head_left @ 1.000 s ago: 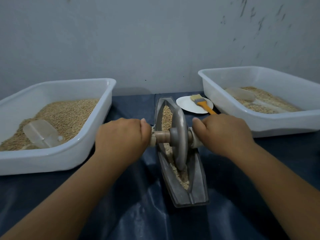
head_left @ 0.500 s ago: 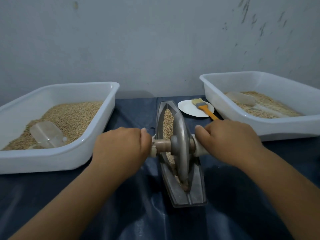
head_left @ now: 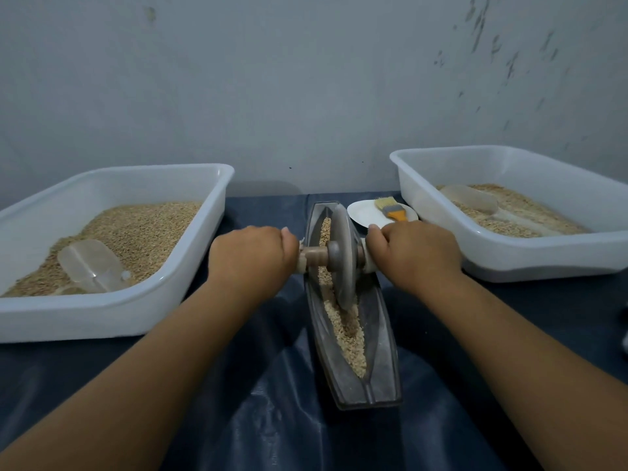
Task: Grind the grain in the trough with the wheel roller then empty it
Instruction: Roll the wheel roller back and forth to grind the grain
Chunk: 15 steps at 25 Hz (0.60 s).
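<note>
On the dark blue tabletop, a long grey trough lies lengthwise between two white tubs. The wheel roller stands on edge in the trough's far half. The left hand is wrapped round the left end of its wooden axle, and the right hand is wrapped round the right end. Compared with half a second ago, the wheel has rolled away from the person, and the crushed grain in the near half of the trough, hidden then, is now uncovered. The left tub holds whole grain and a clear scoop. The right tub holds paler grain and another scoop. Behind the right hand, a white plate carries a brush with an orange handle.
</note>
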Tool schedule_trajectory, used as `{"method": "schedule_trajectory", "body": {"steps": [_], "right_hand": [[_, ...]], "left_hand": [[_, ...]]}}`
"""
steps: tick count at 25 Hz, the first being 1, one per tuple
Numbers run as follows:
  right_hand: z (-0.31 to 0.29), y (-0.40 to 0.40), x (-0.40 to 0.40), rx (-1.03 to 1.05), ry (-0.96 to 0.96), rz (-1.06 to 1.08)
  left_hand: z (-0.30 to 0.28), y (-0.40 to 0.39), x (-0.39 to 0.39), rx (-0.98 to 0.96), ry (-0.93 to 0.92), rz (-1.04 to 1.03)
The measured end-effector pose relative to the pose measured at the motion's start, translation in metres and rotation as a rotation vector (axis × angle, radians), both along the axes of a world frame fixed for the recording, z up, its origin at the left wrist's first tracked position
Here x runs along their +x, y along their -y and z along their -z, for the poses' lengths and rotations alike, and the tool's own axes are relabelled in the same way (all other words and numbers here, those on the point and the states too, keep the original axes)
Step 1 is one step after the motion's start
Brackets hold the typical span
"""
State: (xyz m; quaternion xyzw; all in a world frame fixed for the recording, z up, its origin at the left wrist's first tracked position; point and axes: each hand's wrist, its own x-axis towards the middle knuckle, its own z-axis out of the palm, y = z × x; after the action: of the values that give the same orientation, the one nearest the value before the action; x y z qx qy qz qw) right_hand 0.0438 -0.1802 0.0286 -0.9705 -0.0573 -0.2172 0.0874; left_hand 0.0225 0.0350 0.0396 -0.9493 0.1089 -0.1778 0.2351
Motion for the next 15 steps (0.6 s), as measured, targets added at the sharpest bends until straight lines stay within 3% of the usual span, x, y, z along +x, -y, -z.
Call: {"method": "schedule_trajectory", "body": {"steps": [3, 6, 8, 12, 15], "right_hand": [[-0.01, 0.01, -0.033, -0.046, -0.108, -0.089], [-0.021, 0.02, -0.056, -0.06, -0.173, -0.12], [-0.017, 0.017, -0.051, -0.035, -0.17, -0.095], [0.002, 0.0, -0.012, -0.023, 0.085, 0.015], [0.0, -0.004, 0.01, 0.02, 0.042, 0.028]], "left_hand": [[0.007, -0.008, -0.037, -0.032, -0.035, 0.105], [0.001, -0.012, -0.06, -0.258, -0.033, 0.165], [-0.002, -0.006, -0.055, -0.172, -0.011, 0.141], [0.008, 0.0, -0.004, -0.135, 0.045, 0.006], [0.001, 0.004, 0.017, -0.051, 0.001, -0.007]]}}
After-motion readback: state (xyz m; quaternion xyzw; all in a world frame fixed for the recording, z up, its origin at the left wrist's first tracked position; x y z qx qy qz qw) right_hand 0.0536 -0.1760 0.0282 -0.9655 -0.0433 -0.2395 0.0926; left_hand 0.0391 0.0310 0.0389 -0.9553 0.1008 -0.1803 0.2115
